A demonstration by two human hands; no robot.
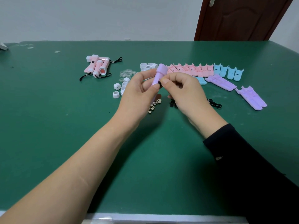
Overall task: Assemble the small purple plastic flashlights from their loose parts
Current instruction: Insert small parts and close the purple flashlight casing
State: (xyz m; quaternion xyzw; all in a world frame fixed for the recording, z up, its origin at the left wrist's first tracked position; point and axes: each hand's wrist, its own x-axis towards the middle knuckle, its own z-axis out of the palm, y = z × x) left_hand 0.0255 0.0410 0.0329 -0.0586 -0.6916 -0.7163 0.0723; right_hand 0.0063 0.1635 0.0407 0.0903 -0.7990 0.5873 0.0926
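A purple flashlight body (159, 74) is held upright above the green table (64, 126), wide head pointing away from me. My left hand (140, 92) grips its lower shaft between thumb and fingers. My right hand (181, 89) pinches something small and black at the body's lower end, thumb and forefinger pressed together; what it is stays mostly hidden. More purple half-shells (221, 82) lie to the right, with another pair (251, 97) farther right. White head caps (119, 89) and clear lens discs (127, 73) lie left of my hands. Small button batteries (155, 105) sit under them.
Finished pink flashlights (97, 67) with black straps are piled at the back left. Rows of pink shells (189, 69) and blue shells (228, 71) lie behind my hands. Black lanyards (214, 105) rest to the right. A brown door (241, 18) stands behind the table.
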